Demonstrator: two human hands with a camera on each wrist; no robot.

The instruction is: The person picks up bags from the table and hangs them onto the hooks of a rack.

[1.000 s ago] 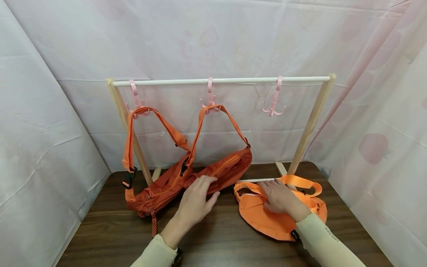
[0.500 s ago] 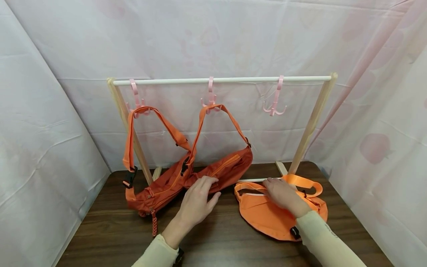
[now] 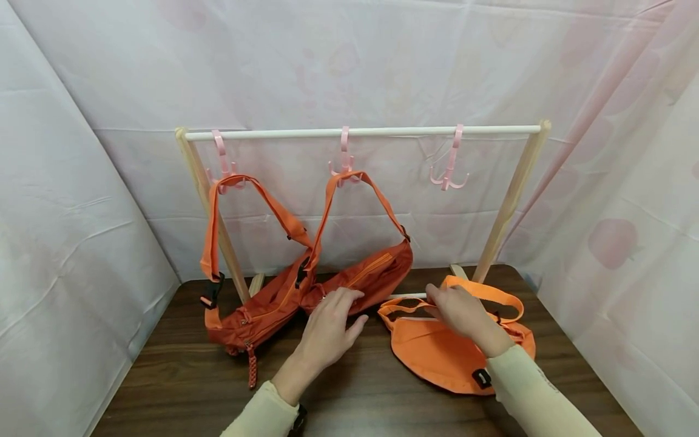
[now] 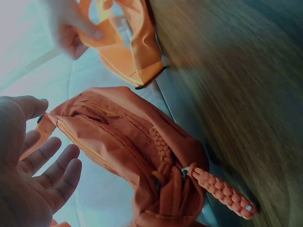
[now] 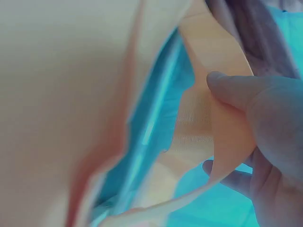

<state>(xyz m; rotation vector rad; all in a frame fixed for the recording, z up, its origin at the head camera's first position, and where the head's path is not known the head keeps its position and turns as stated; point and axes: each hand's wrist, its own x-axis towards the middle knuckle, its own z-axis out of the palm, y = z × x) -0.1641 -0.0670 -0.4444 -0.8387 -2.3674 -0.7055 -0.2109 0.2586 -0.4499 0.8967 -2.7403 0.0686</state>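
Note:
A bright orange waist bag (image 3: 431, 355) lies on the table at the right. Its wide webbing strap (image 5: 229, 132) is pinched by my right hand (image 3: 461, 312), thumb on one face and fingers behind. My left hand (image 3: 330, 328) hovers with spread, loosely bent fingers in front of a rust-red sling bag (image 3: 379, 273), holding nothing. That bag's strap loops over the middle pink hook (image 3: 344, 152). To its left, another rust-red sling bag (image 3: 267, 312) with a braided pull (image 3: 252, 370) has its strap over the left pink hook (image 3: 220, 149). Both bag bodies reach down to the table.
A white rail (image 3: 401, 130) spans two wooden posts (image 3: 508, 206), with a lower white bar behind the bags. The right pink hook (image 3: 450, 161) carries nothing. Dark wood table (image 3: 185, 382) lies under everything; pale curtains (image 3: 382, 60) surround it.
My right hand has risen slightly from the waist bag and lifted its strap up and to the left. My left hand has shifted a little to the right; the hanging bags stay put.

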